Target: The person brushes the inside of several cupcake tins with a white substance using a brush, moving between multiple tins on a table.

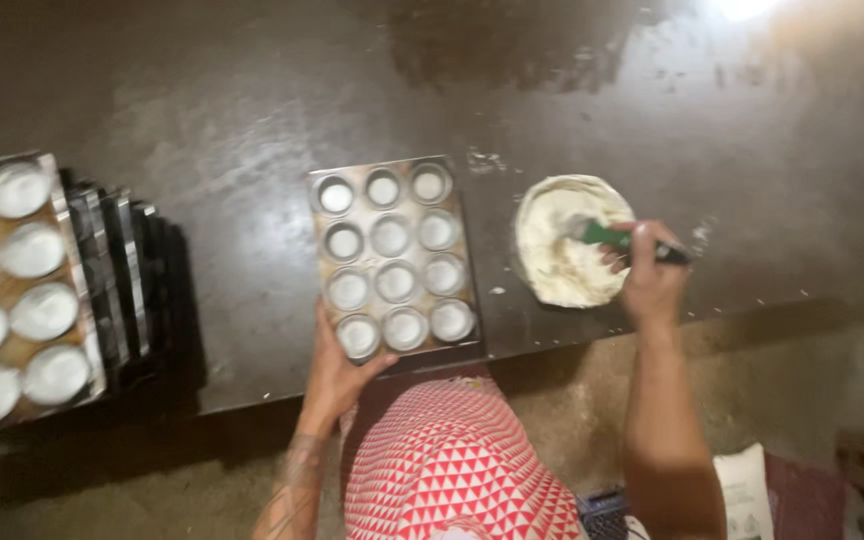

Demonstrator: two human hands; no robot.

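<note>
A metal muffin tray with several round cups lies on the dark table in front of me; each cup shows a pale coating inside. My left hand grips the tray's near left corner, thumb on its rim. My right hand is closed on a green-handled tool whose tip is sunk in the white batter of a round bowl just right of the tray.
At the left, a filled tray with white batter in its cups rests on a stack of dark empty trays. The table's near edge runs just below the tray. A white bag lies on the floor at right.
</note>
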